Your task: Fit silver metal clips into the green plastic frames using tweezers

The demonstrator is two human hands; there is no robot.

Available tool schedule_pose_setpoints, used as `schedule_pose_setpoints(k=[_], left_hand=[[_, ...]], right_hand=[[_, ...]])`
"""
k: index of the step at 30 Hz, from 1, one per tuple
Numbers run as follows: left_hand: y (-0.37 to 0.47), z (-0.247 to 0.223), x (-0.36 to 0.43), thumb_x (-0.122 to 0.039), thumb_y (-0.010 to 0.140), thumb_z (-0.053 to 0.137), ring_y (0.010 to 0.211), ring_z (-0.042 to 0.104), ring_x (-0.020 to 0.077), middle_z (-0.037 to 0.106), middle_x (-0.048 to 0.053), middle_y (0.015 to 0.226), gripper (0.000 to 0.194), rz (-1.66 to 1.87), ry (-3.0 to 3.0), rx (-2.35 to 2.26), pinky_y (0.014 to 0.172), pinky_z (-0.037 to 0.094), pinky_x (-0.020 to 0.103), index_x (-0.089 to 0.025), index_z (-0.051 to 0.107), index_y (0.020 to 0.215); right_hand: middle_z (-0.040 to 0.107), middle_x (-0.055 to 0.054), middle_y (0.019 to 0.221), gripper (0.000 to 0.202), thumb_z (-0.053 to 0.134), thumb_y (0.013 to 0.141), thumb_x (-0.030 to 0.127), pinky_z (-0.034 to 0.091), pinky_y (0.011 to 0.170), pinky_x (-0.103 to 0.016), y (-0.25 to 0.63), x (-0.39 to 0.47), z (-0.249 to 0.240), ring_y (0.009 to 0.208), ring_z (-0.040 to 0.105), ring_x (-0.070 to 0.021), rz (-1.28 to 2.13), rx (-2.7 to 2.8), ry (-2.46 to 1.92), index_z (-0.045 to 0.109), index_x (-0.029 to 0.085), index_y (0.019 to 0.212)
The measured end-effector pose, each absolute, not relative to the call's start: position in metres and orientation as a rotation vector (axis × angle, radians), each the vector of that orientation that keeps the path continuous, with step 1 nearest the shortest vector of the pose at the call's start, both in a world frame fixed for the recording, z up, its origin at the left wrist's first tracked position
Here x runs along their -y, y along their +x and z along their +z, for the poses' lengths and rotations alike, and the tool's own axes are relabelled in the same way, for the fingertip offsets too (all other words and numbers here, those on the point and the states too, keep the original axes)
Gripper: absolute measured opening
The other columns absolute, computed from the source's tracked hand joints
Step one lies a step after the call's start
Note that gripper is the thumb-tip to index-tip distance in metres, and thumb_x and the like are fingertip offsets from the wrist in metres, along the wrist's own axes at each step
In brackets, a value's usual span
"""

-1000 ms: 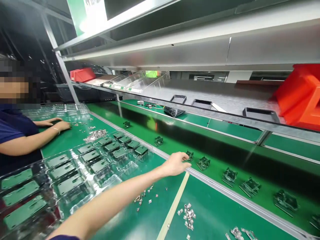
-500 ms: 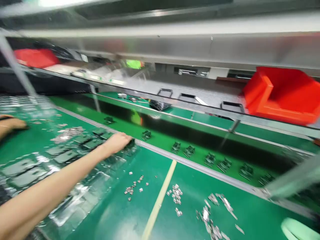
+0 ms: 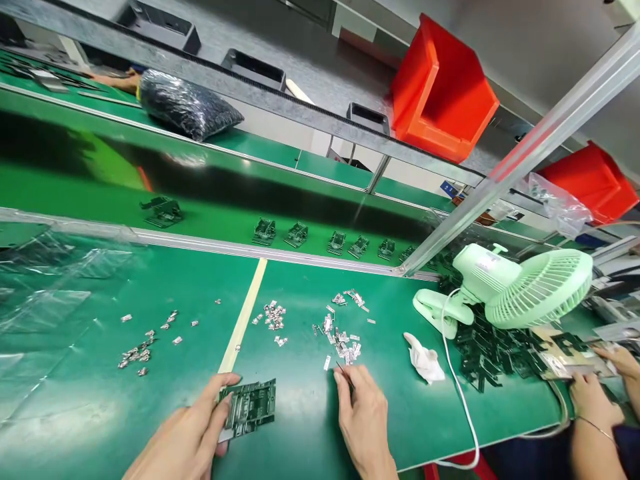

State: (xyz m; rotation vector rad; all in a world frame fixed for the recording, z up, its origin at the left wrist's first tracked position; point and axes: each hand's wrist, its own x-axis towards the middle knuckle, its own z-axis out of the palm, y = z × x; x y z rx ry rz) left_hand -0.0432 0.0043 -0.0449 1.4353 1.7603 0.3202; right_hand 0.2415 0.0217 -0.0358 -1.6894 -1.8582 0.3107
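Note:
My left hand [image 3: 197, 427] grips a dark green bracket-like part [image 3: 251, 405] by its left edge, thumb on top, above the green table [image 3: 295, 433]. To the right, my right hand [image 3: 364, 417] pinches a thin dark tool [image 3: 345, 372], perhaps tweezers, its tip beside a pile of small silvery plates [image 3: 343, 343]. Further small metal pieces [image 3: 274, 315] lie just right of a pale yellow tape strip [image 3: 244, 313], and another scatter [image 3: 137, 353] is left of it.
Green parts [image 3: 297, 233] stand in a row on the belt behind the table rail. A mint fan [image 3: 540, 287], its white cable [image 3: 463, 400] and a crumpled white cloth [image 3: 425, 360] are at right. Another person's hands [image 3: 593, 397] work beyond. Red bins [image 3: 445, 93] sit above.
The view has swung to the right. My left hand now holds the green part low in the centre, and my right hand is over the table near the small plates with the thin tool.

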Motion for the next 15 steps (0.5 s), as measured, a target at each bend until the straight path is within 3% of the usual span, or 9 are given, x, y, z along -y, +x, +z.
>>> schedule_pose_setpoints(k=[3,9,13,15], left_hand=[[-0.04,-0.044,0.001,-0.045,0.102,0.019,0.048,0.07,0.0265,0.069,0.001,0.058,0.067,0.226,1.529,-1.82,0.054,0.053,0.034,-0.02,0.036,0.162],[-0.053,-0.054,0.011,-0.027,0.105,0.017,0.064,0.075,0.0321,0.071,0.006,0.061,0.063,0.035,1.83,-1.912,0.061,0.051,0.039,-0.018,0.03,0.166],[-0.056,-0.062,0.018,-0.024,0.104,0.022,0.065,0.077,0.0389,0.077,0.009,0.069,0.061,-0.061,1.915,-2.061,0.059,0.054,0.046,-0.02,0.04,0.162],[-0.057,-0.061,0.024,-0.029,0.104,0.027,0.063,0.077,0.0389,0.079,0.008,0.073,0.057,0.088,1.902,-2.248,0.057,0.055,0.047,-0.025,0.048,0.157]], right_hand=[[0.075,-0.006,0.092,0.039,0.039,0.111,0.043,0.047,0.063,-0.026,0.234,-0.039,-0.034,0.072,0.071,-0.0181,0.282,1.873,-1.704,0.071,0.022,0.102],[0.069,-0.006,0.086,0.034,0.042,0.107,0.035,0.038,0.056,-0.026,0.223,-0.049,-0.045,0.065,0.064,-0.0175,0.304,1.83,-1.745,0.068,0.02,0.09],[0.069,-0.004,0.081,0.022,0.051,0.099,0.03,0.04,0.054,-0.024,0.218,-0.042,-0.029,0.056,0.058,-0.0137,0.484,1.775,-1.707,0.059,0.021,0.08],[0.072,-0.004,0.08,0.024,0.055,0.098,0.035,0.045,0.054,-0.023,0.211,-0.033,-0.018,0.058,0.061,-0.013,0.748,1.64,-1.617,0.053,0.022,0.078]])
